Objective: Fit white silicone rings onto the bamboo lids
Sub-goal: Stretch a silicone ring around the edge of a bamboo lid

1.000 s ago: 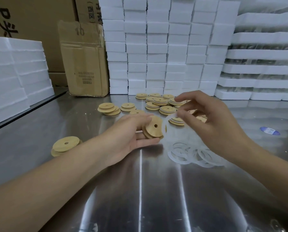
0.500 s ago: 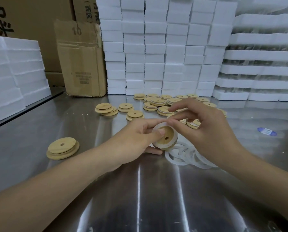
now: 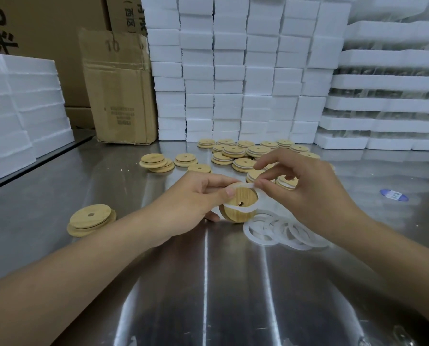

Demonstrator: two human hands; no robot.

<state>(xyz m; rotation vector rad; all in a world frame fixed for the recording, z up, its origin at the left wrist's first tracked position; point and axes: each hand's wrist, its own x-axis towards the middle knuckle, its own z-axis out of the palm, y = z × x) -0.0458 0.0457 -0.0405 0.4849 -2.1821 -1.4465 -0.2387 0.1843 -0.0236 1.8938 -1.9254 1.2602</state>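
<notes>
Where it circled the lid [image 3: 237, 196], the ring [image 3: 242, 210] now crosses it.

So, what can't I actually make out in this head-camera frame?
All in the head view:
- The bamboo lid: its left edge sits under the left grip, so how far the silicone ring is seated there is hidden.
- The loose rings: they overlap and run under the wrist of the right grip; no count possible.
- The blue label: print too small to read.
- The lids behind the right grip: partly covered.
</notes>
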